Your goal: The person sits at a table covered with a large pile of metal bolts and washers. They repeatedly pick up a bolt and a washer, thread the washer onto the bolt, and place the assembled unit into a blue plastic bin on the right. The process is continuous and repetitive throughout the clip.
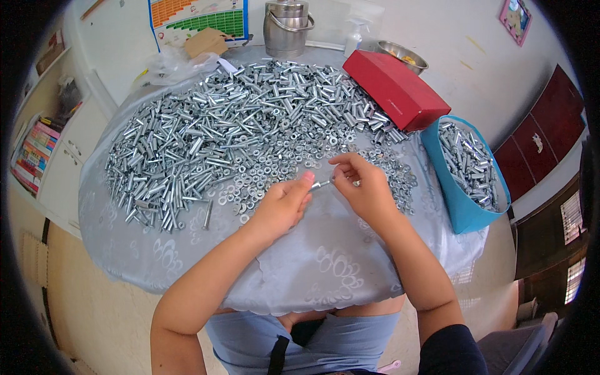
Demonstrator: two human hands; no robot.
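My left hand (284, 206) is closed round a metal expansion bolt (320, 184), whose silvery shaft sticks out to the right past the thumb. At that end, my right hand (359, 184) pinches with thumb and forefinger what looks like a small washer (332, 179); the fingers partly hide it. Both hands are above the table's near side, just in front of a spread of loose washers and nuts (250, 190). Behind them lies a big heap of metal sleeves and bolts (219, 125). One lone bolt (207, 214) rests left of my left hand.
A blue fabric bin (472, 215) full of assembled bolts stands at the table's right edge. Beside it lies a red box (400, 87). Along the back are a steel pot (285, 34), a spray bottle (354, 40), a metal bowl (422, 62) and a plastic bag (178, 67). Grey cloth (300, 275) covers the table.
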